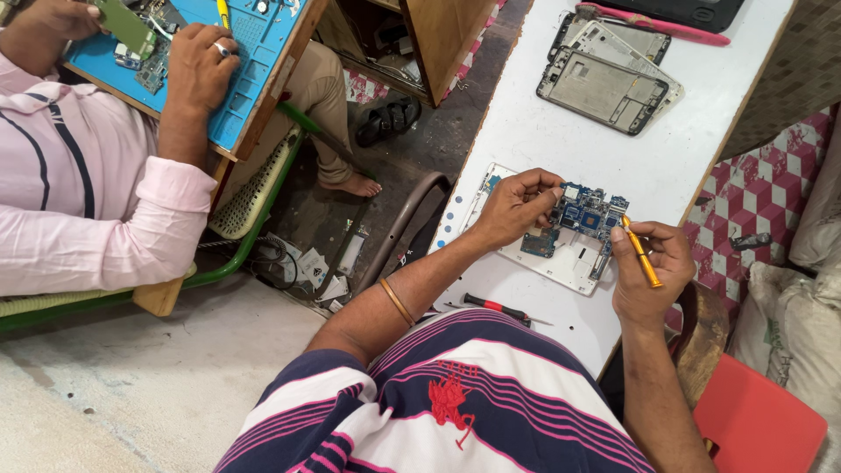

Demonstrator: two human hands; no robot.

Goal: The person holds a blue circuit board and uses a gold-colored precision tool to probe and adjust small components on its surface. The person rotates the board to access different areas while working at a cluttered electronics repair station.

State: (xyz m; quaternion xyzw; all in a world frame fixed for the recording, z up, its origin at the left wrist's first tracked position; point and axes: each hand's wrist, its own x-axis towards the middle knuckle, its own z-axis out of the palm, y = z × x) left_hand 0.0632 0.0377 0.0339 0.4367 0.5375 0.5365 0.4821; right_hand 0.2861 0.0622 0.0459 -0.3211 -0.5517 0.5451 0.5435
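White table (526, 131) with phone frames (604, 83), red-handled screwdriver (495, 306).

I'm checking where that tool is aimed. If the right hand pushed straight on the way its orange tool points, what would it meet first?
Probably the blue circuit board: the right hand holds the orange tool with its tip at the board's right edge. Depth is unclear.

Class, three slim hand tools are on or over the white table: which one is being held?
The orange tool, gripped in the right hand. The red-handled screwdriver and the pink tool lie untouched.
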